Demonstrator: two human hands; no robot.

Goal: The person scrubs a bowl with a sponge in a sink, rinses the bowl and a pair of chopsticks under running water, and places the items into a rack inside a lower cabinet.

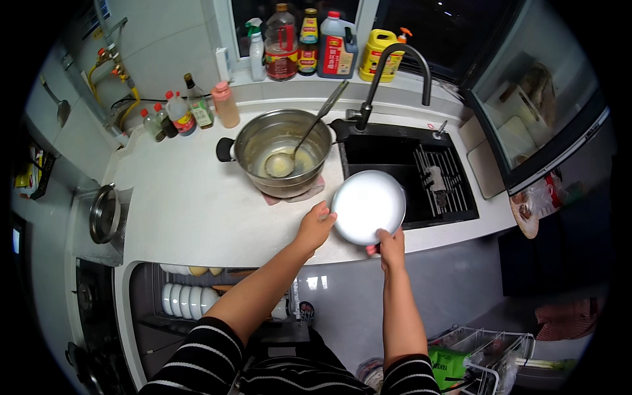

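Observation:
A round white plate (370,207) is held over the counter's front edge, partly covering the black sink. My right hand (390,249) grips its near rim, thumb on top and fingers beneath. At the plate's left rim my left hand (316,227) is closed, its fingertips against the edge. Behind and to the left stands a large steel pot (283,181) with black handles, resting on a cloth (308,192). A long-handled ladle (309,135) leans in the pot, its bowl in a little pale residue.
The black sink (382,155) has a dark tap (368,99) and a drying rack (440,178). Several bottles (178,115) stand at the back left, others (282,49) on the windowsill. An open window (546,105) juts in at right. Below the counter, an open drawer holds white bowls (187,301).

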